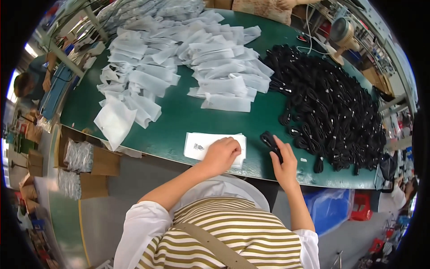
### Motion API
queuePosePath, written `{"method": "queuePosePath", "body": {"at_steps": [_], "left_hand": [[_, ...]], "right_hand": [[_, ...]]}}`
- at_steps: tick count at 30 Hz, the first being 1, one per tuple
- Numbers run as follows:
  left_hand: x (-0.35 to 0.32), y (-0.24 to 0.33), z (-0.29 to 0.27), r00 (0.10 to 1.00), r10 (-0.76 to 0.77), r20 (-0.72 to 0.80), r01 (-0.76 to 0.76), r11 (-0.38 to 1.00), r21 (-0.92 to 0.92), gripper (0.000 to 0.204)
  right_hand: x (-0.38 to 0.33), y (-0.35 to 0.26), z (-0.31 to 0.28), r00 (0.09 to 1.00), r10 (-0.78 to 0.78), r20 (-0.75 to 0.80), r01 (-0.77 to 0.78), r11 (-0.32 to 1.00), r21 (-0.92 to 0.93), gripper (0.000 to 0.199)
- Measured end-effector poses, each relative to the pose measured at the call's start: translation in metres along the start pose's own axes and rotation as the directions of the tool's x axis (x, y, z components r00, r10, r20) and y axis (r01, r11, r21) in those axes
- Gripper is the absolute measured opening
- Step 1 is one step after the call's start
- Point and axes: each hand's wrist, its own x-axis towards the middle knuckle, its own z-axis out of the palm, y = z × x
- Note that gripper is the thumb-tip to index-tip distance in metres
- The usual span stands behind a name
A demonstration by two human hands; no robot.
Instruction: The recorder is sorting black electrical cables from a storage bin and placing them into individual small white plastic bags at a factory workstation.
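Note:
My left hand (221,156) rests on a stack of flat white printed sheets or pouches (196,147) near the table's front edge. Its fingers are curled closed over the stack's right part, and whatever the fingertips pinch, if anything, is hidden. Just to the right, my right hand (285,164) grips a coiled black cable (270,144) between thumb and fingers, a little above the tabletop. Beyond it spreads a large heap of similar black coiled cables (333,107). Translucent white pouches (224,80) lie in overlapping rows across the far middle and left.
The green table (179,114) curves across the view. A small white piece (303,160) lies right of my right hand. A fan (342,33) stands at the far right. Cardboard boxes (101,161) sit below left, a blue bin (331,208) below right. Another person (38,78) is at the left.

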Motion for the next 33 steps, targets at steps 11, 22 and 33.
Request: {"method": "queuePosePath", "body": {"at_steps": [11,22,33], "left_hand": [[-0.011,-0.015,0.001,0.978,-0.199,-0.054,0.187,0.967,-0.172,0.005],[0.005,0.021,-0.004,0.923,0.357,-0.140,-0.366,0.929,-0.044,0.012],[0.047,0.028,-0.038,0.989,-0.040,-0.145,-0.016,0.931,-0.366,0.008]], "right_hand": [[-0.002,-0.008,0.023,0.879,-0.446,0.171,0.477,0.826,-0.300,0.057],[-0.004,0.007,0.013,0.601,0.333,0.727,-0.786,0.411,0.462,0.017],[0.016,-0.046,0.029,0.983,0.028,-0.182,0.093,0.779,0.620,0.030]]}}
